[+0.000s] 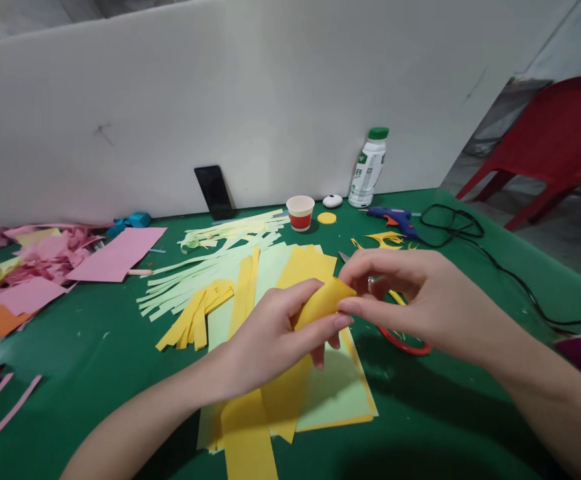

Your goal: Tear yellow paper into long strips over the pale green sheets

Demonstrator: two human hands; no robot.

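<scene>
A curled piece of yellow paper (324, 301) is held between both hands above a pile of sheets. My left hand (280, 327) wraps thumb and fingers around its left side. At its upper right tip, my right hand (405, 283) pinches the edge between thumb and forefinger. Beneath the hands lie pale green sheets (337, 393) and long yellow strips (247, 433). Partly hidden under my right hand is a pair of scissors (407, 345) with red and yellow handles.
Fringed pale green paper (185, 287) and cut yellow strips (195, 317) lie left of the pile. Further left are pink scraps (115, 257). Along the back stand a phone (214, 191), a paper cup (300, 213) and a bottle (369, 167); a blue glue gun (395, 219) trails a black cord.
</scene>
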